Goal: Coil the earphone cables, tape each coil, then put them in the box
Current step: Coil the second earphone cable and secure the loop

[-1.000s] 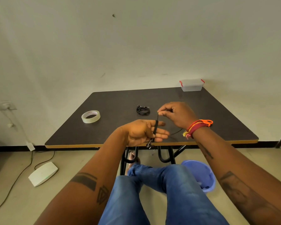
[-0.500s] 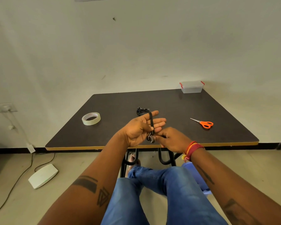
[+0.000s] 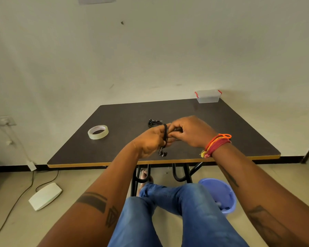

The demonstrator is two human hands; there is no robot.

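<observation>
The left hand (image 3: pixel 151 141) was held above the near middle of the dark table (image 3: pixel 125 111), palm turned toward the right, with its fingers extended rather than curled. Black loops of the earphone cable (image 3: pixel 165 134) were wound around those fingers, running from the top of the hand to its lower edge. The earbuds (image 3: pixel 162 153) hung free below the hand, just above the table's near edge.

The right hand (image 3: pixel 191 131) was pressed up against the left, its fingers curled inward and pinching the cable at the left fingertips. The exact contact point was hidden between the two hands; it appeared to be thumb against forefinger, though this could not be confirmed. Red and orange threads were tied around the right wrist.

A second earphone cable (image 3: pixel 152 123), already bunched into a small black coil, lay on the table just beyond the left hand, partly hidden by it. The roll of tape (image 3: pixel 98 132) lay flat on the table to the left, well apart from both hands. The clear box (image 3: pixel 208 96), with red clasps at its ends, stood at the far right corner of the table against the wall. The orange handle of the scissors (image 3: pixel 225 135) showed just past the right wrist; the blades were hidden behind the arm.

Below the table, the person's blue-trousered legs were in view, with a blue bucket (image 3: pixel 219 195) on the floor to the right and a white flat device (image 3: pixel 45 196) with a trailing lead on the floor to the left.
</observation>
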